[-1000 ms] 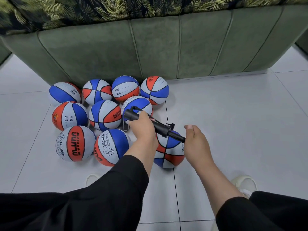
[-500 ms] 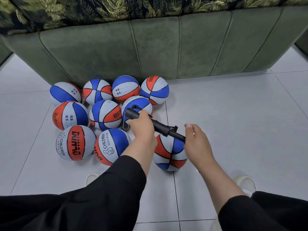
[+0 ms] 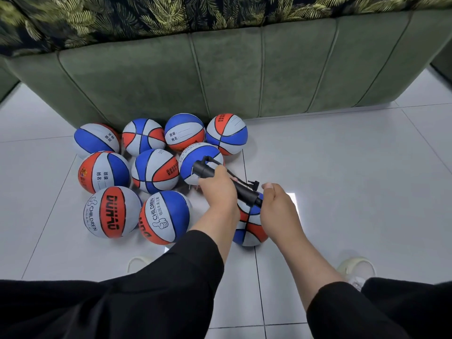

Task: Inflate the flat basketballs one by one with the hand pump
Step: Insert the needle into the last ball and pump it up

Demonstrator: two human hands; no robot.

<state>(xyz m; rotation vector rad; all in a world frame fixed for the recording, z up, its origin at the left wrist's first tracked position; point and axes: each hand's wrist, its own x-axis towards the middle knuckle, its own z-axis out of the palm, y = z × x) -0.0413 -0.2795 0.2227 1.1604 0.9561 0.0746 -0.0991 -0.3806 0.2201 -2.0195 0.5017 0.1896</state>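
So the person's mid-pump here. The left hand is wrapped round the barrel of the hand pump, and the right hand is curled at the pump's lower end, right where it meets the basketball being filled. Can't tell exactly what those right fingers pinch, the nozzle or the ball itself.

To do this bit well, the pump probably wants to stay in line with the valve so the needle doesn't bend, with the ball kept from rolling.

The ball sits on the floor directly under both hands, just right of the cluster of other balls near the sofa.
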